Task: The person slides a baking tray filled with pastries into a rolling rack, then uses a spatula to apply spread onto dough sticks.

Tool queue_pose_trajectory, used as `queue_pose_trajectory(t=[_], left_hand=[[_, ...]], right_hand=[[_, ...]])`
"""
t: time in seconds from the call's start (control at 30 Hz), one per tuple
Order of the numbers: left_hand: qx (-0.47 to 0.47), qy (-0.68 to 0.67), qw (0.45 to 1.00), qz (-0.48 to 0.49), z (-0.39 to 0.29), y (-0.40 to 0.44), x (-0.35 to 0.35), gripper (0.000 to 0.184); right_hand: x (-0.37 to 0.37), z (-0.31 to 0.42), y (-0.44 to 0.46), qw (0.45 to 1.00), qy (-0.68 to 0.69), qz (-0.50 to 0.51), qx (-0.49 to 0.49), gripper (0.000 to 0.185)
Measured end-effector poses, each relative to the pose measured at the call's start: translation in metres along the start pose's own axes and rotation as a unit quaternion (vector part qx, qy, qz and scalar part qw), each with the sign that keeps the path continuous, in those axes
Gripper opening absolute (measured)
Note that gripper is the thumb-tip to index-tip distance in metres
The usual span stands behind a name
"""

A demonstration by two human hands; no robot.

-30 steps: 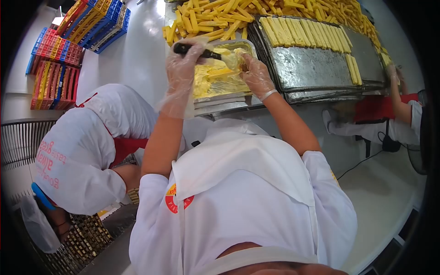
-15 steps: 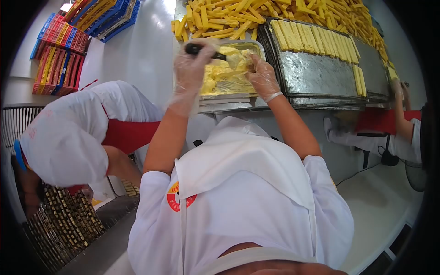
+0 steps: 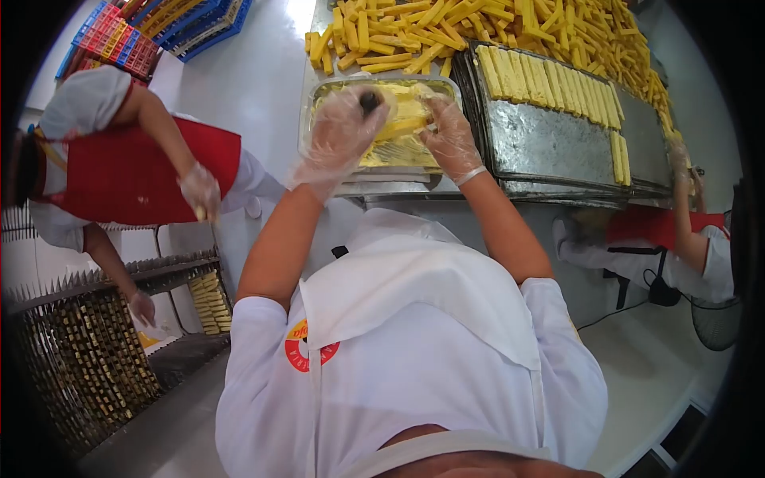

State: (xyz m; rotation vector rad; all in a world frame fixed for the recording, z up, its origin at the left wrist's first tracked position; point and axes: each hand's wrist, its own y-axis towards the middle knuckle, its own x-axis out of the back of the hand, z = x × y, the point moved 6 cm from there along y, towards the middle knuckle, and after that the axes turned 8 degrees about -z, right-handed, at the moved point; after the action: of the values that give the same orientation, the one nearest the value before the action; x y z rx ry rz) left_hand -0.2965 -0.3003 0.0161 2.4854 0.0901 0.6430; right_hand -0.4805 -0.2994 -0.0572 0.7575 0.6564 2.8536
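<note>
My left hand (image 3: 341,131), in a clear plastic glove, is closed round the black handle (image 3: 369,101) of a spreading tool; its blade is hidden now. Opposite it, my gloved right hand (image 3: 453,137) pinches a yellow bread stick (image 3: 403,127) smeared with spread. Both hands are over a clear plastic tub (image 3: 306,119) holding soft yellow spread (image 3: 382,157). To the right, a stack of dark metal trays (image 3: 534,142) carries a row of coated sticks (image 3: 550,80), with two more coated sticks (image 3: 620,158) at the near right.
A large pile of plain yellow sticks (image 3: 398,36) lies beyond the tub and trays. A co-worker in a red apron (image 3: 151,171) stands at left beside a tray rack (image 3: 88,374). Another person's hands (image 3: 685,163) work at far right. Stacked crates (image 3: 119,44) stand at upper left.
My left hand has lowered and turned, so the tool's handle end faces me and its blade no longer shows. The co-worker at left has straightened from a bend and turned.
</note>
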Motion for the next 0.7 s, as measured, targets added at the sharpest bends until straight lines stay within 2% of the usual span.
queue_pose_trajectory(t=[0.07,0.1,0.2,0.23,0.27,0.33,0.37,0.47,0.53,0.57,0.67,0.7], left_hand=[[0.1,-0.209,0.972,-0.024,-0.009,0.011,0.001,0.008],[0.128,-0.266,0.954,-0.055,-0.013,0.014,0.004,0.008],[0.22,-0.308,0.917,-0.122,0.017,0.007,0.012,0.016],[0.281,-0.275,0.909,-0.138,0.04,0.0,0.014,0.016],[0.264,-0.18,0.939,-0.13,0.063,-0.006,0.018,0.015],[0.22,0.015,0.969,-0.114,0.063,-0.004,0.03,0.015],[0.168,-0.01,0.982,-0.09,0.055,-0.009,0.025,0.015],[-0.003,0.166,0.985,0.039,0.0,-0.001,0.006,0.015],[0.052,-0.049,0.997,0.031,-0.007,0.004,-0.005,0.014],[0.079,-0.157,0.984,0.027,-0.009,0.006,-0.007,0.014],[0.172,-0.313,0.931,-0.077,-0.009,0.011,0.011,0.013],[0.199,-0.282,0.933,-0.1,0.018,0.005,0.015,0.013]], right_hand=[[0.0,0.004,-0.001,0.998,-0.055,-0.005,0.032,0.057],[0.001,0.006,0.0,0.995,-0.082,-0.008,0.049,0.06],[-0.002,0.0,-0.001,0.992,-0.104,-0.012,0.073,0.061],[-0.001,0.0,0.0,0.994,-0.097,-0.007,0.059,0.062],[0.0,0.0,0.0,0.995,-0.09,-0.001,0.045,0.063],[0.001,0.002,0.0,0.997,-0.076,0.0,0.031,0.063],[0.002,0.003,-0.001,0.997,-0.069,-0.004,0.03,0.063],[0.002,0.011,-0.002,0.995,-0.088,-0.012,0.046,0.063],[-0.001,0.01,-0.002,0.996,-0.086,-0.002,0.037,0.064],[-0.003,0.004,-0.002,0.997,-0.072,0.01,0.02,0.064],[-0.004,0.002,-0.004,0.997,-0.072,0.014,-0.006,0.065],[-0.004,0.002,-0.004,0.997,-0.078,0.008,-0.01,0.065]])
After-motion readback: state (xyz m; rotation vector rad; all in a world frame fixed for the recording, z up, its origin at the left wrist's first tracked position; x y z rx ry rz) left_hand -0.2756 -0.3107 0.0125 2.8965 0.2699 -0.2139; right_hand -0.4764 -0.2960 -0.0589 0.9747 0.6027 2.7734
